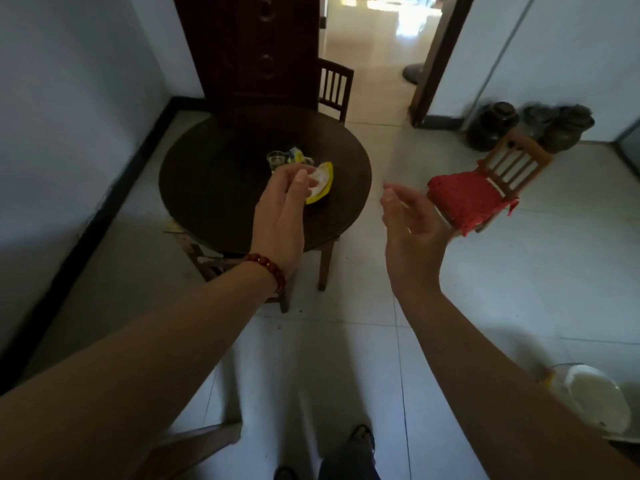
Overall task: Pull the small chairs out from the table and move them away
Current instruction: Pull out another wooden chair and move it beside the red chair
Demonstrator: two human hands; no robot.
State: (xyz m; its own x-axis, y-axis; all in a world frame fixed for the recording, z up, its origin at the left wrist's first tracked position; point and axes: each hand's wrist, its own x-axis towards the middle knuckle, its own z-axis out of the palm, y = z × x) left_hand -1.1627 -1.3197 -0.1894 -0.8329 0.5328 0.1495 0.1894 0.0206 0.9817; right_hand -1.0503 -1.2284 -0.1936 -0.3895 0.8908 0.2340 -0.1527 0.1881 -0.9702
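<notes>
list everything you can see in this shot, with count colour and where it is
round dark wooden table: 1, dark brown, centre left
clear glass cup: 1, transparent, on the table
yellow and white wrapper: 1, on the table beside the cup
small wooden chair with red cushion: 1, light wood, right of the table
dark slatted wooden chair: 1, behind the table by the doorway
dark wooden chair: 1, tucked under the table's near edge
dark clay jars: about 3, by the right wall
white bowl: 1, floor, lower right
red bead bracelet: 1, left wrist
left hand: open, over the table
right hand: open, near the cushioned chair
</notes>
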